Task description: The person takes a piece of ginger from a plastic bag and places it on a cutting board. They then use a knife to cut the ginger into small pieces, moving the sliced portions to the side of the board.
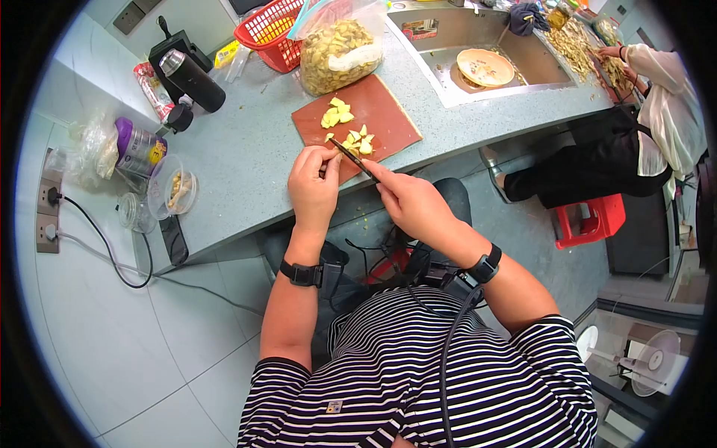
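Note:
My right hand [412,200] is wrapped round the handle of a dark-bladed knife [348,154], its tip pointing up and left over the near part of a reddish-brown cutting board [390,119]. Close to the blade, my left hand [311,187] is closed with curled fingers; what it pinches is mostly hidden. Pale yellow cut pieces [337,113] lie in a pile on the board, and a second group of pieces [360,142] rests beside the blade. Just behind the board stands a clear bag of yellow-brown pieces [340,60].
Behind are a red basket [270,33] and a black thermos [193,81]. At left stand a purple-lidded can [140,145] and a clear tub [173,188]. The sink [441,37] holds a bowl [485,69]. Another person [665,127] works at right, near a red stool [590,220].

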Motion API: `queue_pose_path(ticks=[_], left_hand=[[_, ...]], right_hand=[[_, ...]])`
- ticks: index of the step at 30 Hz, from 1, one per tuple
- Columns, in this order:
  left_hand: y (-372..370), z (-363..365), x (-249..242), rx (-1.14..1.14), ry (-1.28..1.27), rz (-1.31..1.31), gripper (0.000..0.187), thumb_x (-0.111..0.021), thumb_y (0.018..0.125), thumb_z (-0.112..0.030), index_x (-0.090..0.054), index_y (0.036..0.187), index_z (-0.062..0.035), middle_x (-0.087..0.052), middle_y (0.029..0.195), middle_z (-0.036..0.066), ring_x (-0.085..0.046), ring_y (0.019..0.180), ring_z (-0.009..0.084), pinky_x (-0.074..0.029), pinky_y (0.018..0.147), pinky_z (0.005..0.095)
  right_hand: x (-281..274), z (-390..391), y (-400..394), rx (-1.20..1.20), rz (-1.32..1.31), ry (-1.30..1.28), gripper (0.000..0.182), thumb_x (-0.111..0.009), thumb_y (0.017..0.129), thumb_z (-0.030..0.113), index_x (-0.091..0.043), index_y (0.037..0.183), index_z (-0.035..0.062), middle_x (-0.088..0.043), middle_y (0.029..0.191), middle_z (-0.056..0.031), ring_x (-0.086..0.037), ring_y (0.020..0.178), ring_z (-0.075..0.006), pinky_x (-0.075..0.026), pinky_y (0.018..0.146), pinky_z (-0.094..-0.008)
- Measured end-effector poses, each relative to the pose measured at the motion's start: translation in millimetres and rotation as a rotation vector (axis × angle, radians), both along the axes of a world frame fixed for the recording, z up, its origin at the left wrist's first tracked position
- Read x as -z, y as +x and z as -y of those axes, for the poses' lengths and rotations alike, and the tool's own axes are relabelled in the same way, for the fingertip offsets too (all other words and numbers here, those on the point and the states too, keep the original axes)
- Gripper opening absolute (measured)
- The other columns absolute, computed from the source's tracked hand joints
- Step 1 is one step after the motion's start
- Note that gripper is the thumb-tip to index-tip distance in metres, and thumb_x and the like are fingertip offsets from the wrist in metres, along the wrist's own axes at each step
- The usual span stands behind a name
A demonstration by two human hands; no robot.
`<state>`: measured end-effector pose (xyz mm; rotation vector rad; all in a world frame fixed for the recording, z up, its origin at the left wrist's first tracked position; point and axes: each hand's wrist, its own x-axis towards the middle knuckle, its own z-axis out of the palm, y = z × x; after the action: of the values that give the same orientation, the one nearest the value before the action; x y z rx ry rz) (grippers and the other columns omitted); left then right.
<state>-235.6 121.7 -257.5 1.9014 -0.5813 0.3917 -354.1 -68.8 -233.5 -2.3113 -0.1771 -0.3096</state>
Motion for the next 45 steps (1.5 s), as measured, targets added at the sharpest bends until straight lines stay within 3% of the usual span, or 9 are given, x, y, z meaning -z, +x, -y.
queue_pose_path(ticks=[3,5,12,14,27,32,36,42,45], left_hand=[[0,0,-1,-0.001,0.012,-0.002,0.009,-0.084,0.101,-0.001,-0.079,0.107,0.0027,-0.076,0.103,0.01,-0.069,0.082,0.0173,-0.056,0.074,0.0309],[1,0,-1,0.0,0.023,0.011,0.008,-0.084,0.101,-0.001,-0.079,0.106,0.0028,-0.076,0.103,0.01,-0.069,0.082,0.0175,-0.056,0.074,0.031],[2,1,1,-0.011,0.041,0.021,0.008,-0.084,0.101,-0.001,-0.079,0.105,0.0025,-0.077,0.104,0.01,-0.069,0.082,0.0177,-0.056,0.075,0.0313],[1,1,-1,-0.015,0.021,0.013,0.007,-0.083,0.101,-0.001,-0.079,0.105,0.0022,-0.077,0.104,0.01,-0.07,0.082,0.0179,-0.057,0.075,0.0319],[2,-10,-8,0.084,0.044,-0.053,0.012,-0.083,0.101,0.0,-0.082,0.113,0.0018,-0.079,0.112,0.011,-0.075,0.095,0.0183,-0.06,0.084,0.0317],[2,-12,-3,-0.009,-0.06,-0.092,0.012,-0.083,0.102,-0.001,-0.083,0.114,0.0004,-0.079,0.113,0.009,-0.073,0.095,0.0174,-0.06,0.084,0.0316],[1,-22,1,-0.042,0.009,-0.096,0.012,-0.084,0.102,-0.001,-0.083,0.114,-0.0001,-0.079,0.114,0.009,-0.074,0.097,0.0174,-0.06,0.085,0.0311],[5,-22,1,-0.018,0.087,0.076,0.013,-0.084,0.101,-0.002,-0.083,0.114,-0.0015,-0.08,0.116,0.01,-0.076,0.102,0.0198,-0.062,0.087,0.0336],[6,-19,-5,-0.013,0.153,0.152,0.013,-0.085,0.099,-0.002,-0.083,0.112,-0.0017,-0.08,0.117,0.011,-0.076,0.104,0.0246,-0.063,0.087,0.0365]], right_hand=[[-3,-2,1,-0.001,-0.005,0.007,0.056,-0.064,0.111,0.012,-0.056,0.166,0.0097,-0.078,0.098,-0.0248,-0.077,0.091,-0.046,-0.061,0.079,-0.0583],[-13,-4,2,0.011,-0.163,-0.022,0.061,-0.065,0.111,0.008,-0.054,0.17,0.0128,-0.079,0.12,-0.0272,-0.077,0.104,-0.0473,-0.062,0.089,-0.0537],[0,-4,8,0.021,-0.11,0.013,0.056,-0.065,0.111,0.009,-0.059,0.166,0.0111,-0.079,0.116,-0.0271,-0.077,0.102,-0.0472,-0.061,0.088,-0.0533],[3,-3,2,0.011,-0.031,0.065,0.051,-0.064,0.111,0.012,-0.061,0.162,0.0087,-0.079,0.104,-0.0262,-0.077,0.094,-0.0463,-0.061,0.081,-0.0572],[-6,-3,-4,0.05,-0.192,0.177,0.051,-0.063,0.113,0.014,-0.059,0.164,0.0123,-0.078,0.108,-0.0271,-0.077,0.098,-0.0469,-0.061,0.086,-0.0547],[-14,3,-8,0.074,-0.175,0.203,0.051,-0.063,0.114,0.016,-0.059,0.165,0.0151,-0.079,0.108,-0.0255,-0.077,0.1,-0.0461,-0.06,0.087,-0.0535],[-12,6,-8,0.069,-0.173,0.192,0.051,-0.063,0.114,0.016,-0.059,0.165,0.0158,-0.078,0.109,-0.0258,-0.077,0.101,-0.046,-0.06,0.087,-0.053],[-2,1,-6,0.007,-0.13,0.172,0.051,-0.063,0.114,0.016,-0.059,0.165,0.0141,-0.079,0.109,-0.0249,-0.077,0.102,-0.0449,-0.061,0.089,-0.0531],[-1,2,-6,0.001,-0.091,0.149,0.055,-0.064,0.113,0.011,-0.059,0.167,0.0156,-0.078,0.112,-0.0254,-0.078,0.096,-0.0416,-0.061,0.087,-0.0459]])
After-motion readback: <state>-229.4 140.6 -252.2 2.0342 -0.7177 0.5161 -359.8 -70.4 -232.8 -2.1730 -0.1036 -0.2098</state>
